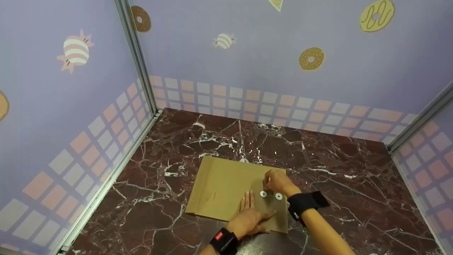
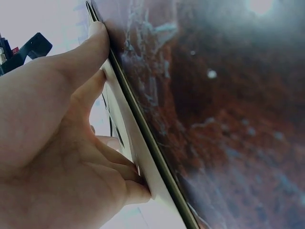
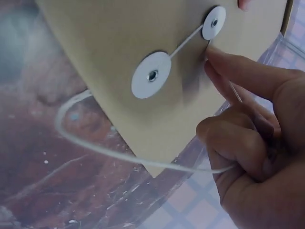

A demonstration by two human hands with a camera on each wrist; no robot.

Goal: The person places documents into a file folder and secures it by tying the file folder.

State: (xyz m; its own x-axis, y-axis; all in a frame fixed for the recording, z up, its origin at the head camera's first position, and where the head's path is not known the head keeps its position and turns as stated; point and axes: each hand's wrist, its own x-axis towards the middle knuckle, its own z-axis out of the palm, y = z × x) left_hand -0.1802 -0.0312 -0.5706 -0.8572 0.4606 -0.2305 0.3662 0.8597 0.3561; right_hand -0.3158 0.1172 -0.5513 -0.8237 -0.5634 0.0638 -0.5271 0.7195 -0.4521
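A brown kraft paper envelope [image 1: 226, 177] lies flat on the marble surface, with two white round button discs near its right end. A white string [image 3: 114, 155] runs from one disc [image 3: 151, 75] to the other disc [image 3: 214, 23]. My right hand [image 1: 279, 182] pinches the string close by the second disc, and its loose length loops out past the envelope's edge from my curled fingers. My left hand [image 1: 247, 217] presses on the envelope with fingers spread. In the left wrist view the thumb [image 2: 97, 40] lies at the envelope's edge.
Dark red marble with white veins [image 1: 159, 187] spreads around the envelope. Purple panels with printed sweets [image 1: 226, 63] stand at the back and both sides, joined by metal corner posts [image 1: 139, 60]. Both wrists wear black straps [image 1: 306, 203].
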